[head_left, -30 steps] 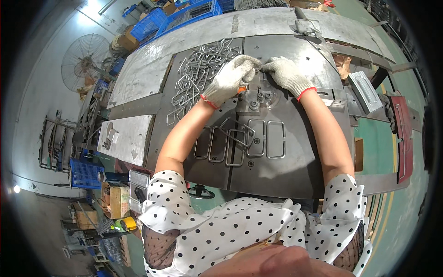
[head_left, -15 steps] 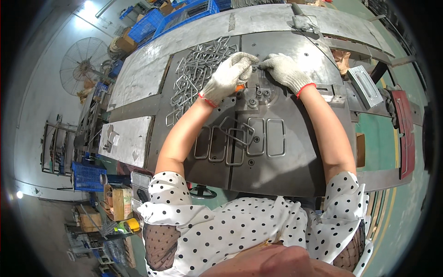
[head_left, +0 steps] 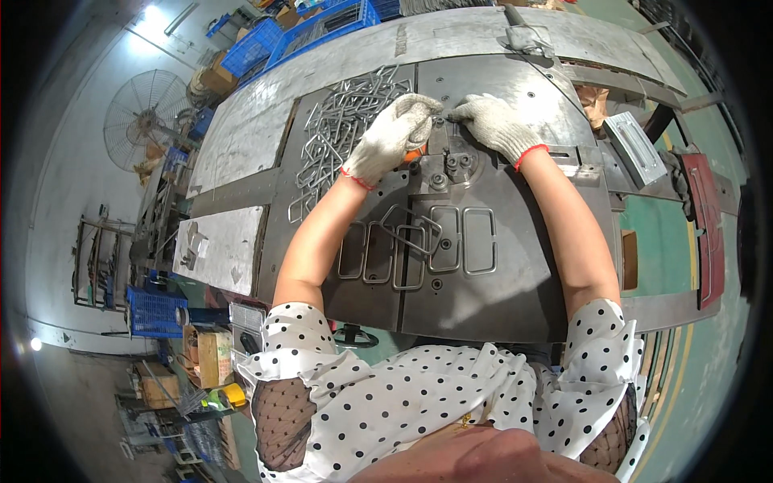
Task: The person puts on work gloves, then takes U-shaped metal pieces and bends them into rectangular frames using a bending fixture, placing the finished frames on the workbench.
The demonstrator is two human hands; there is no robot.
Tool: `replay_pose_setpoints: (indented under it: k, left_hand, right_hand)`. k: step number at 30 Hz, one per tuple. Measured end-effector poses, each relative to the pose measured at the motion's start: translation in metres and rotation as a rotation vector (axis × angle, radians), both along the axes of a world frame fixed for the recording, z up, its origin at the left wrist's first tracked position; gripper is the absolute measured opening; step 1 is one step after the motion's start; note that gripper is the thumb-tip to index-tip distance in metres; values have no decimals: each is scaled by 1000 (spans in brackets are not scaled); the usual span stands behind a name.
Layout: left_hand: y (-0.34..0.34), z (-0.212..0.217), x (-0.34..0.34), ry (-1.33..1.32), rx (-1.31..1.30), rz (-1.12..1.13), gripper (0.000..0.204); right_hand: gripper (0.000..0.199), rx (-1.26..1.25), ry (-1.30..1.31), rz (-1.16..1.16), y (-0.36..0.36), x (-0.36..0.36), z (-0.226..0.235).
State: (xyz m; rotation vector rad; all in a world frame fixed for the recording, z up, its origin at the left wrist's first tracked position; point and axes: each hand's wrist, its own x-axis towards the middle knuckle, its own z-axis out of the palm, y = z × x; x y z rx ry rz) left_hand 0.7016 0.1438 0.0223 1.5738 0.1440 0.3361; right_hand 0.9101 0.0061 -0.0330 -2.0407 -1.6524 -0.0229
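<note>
Both my hands wear white knitted gloves with red cuffs and are raised at the metal fixture [head_left: 451, 165] on the steel table [head_left: 499, 302]. My left hand [head_left: 394, 135] is closed, its fingers curled together beside the fixture; whatever lies in them is hidden. Across a small gap, my right hand [head_left: 493, 122] has its fingers bent and pressed together at the fixture's far end, and I cannot make out what they hold. A tangled pile of bent wire frames [head_left: 334, 121] lies left of my left hand. Nearer me, several rounded rectangular wire frames [head_left: 480, 241] lie flat, some overlapping.
Blue crates [head_left: 322, 36] stand beyond the table at the far left. A grey metal box [head_left: 636, 149] is on the right, near a red panel [head_left: 702, 229]. Farther left are a large fan [head_left: 145, 117] and a blue basket [head_left: 157, 311].
My left hand has drawn slightly left and its fingers look more curled. My right hand stays by the fixture with a small shift of its fingers. The wire frames lie as before.
</note>
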Motion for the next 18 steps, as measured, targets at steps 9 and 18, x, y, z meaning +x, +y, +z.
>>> replay_pose_setpoints:
  k: [9, 18]
  left_hand:
    - [0, -2, 4, 12, -1, 24, 26]
    - [-7, 0, 4, -58, 133, 47, 29]
  right_hand:
    - [38, -9, 2, 11, 2, 2, 1]
    - [40, -53, 20, -3, 0, 0, 4]
